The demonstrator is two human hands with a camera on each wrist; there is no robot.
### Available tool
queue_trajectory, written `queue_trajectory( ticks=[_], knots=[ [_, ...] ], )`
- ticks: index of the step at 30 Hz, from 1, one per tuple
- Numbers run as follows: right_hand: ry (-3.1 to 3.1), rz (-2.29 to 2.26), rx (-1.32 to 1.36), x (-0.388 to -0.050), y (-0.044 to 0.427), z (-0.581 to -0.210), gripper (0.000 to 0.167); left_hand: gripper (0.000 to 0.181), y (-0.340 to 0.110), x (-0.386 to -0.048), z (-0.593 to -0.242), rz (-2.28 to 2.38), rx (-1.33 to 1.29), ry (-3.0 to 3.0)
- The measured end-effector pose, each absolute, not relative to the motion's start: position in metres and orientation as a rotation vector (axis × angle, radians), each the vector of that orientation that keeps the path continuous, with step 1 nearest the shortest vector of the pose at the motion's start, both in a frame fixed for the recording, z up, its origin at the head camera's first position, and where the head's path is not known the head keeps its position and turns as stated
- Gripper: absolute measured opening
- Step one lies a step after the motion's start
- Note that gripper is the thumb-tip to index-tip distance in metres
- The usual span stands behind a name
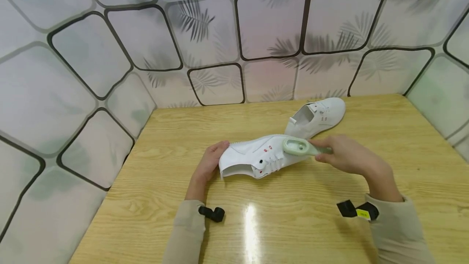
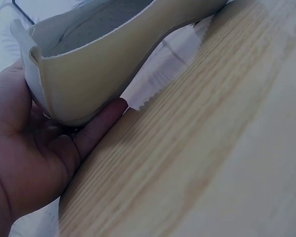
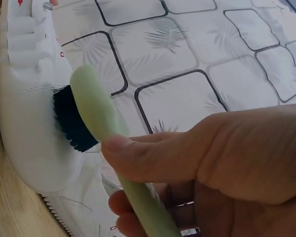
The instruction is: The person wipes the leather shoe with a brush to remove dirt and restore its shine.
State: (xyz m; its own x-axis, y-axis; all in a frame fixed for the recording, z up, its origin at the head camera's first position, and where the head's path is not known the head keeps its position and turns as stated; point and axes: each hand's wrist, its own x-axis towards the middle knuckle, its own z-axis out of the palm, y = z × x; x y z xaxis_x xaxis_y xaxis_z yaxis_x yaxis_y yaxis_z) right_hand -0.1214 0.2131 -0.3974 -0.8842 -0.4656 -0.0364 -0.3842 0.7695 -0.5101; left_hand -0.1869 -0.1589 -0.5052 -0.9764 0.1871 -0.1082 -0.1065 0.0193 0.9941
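A white shoe (image 1: 253, 154) with red marks and laces lies tilted on its side, its opening toward the person. My left hand (image 1: 209, 162) grips its heel; the left wrist view shows the hand (image 2: 39, 153) around the back of the shoe (image 2: 89, 74), fingers under it. My right hand (image 1: 351, 156) pinches the handle of a light green brush (image 1: 296, 146) over the toe end. In the right wrist view the brush's dark bristles (image 3: 71, 118) touch the side of the shoe's toe (image 3: 32, 123), with thumb and fingers of the right hand (image 3: 222, 168) round the handle.
A second white shoe (image 1: 324, 115) rests behind the first, toward the table's back edge, its toe pointing right. The wooden table (image 1: 154, 174) meets a wall covering (image 1: 209, 52) patterned with dark outlines and leaves at the back and sides.
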Motion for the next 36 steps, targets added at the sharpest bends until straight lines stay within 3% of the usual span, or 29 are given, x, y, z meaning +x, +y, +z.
queue_trajectory(
  ticks=[36],
  knots=[
    [2.784,-0.763,-0.671,-0.1241,0.2175,-0.3985,0.046,0.036,-0.1663,-0.1878,-0.4995,2.015,0.162,1.965]
  ],
)
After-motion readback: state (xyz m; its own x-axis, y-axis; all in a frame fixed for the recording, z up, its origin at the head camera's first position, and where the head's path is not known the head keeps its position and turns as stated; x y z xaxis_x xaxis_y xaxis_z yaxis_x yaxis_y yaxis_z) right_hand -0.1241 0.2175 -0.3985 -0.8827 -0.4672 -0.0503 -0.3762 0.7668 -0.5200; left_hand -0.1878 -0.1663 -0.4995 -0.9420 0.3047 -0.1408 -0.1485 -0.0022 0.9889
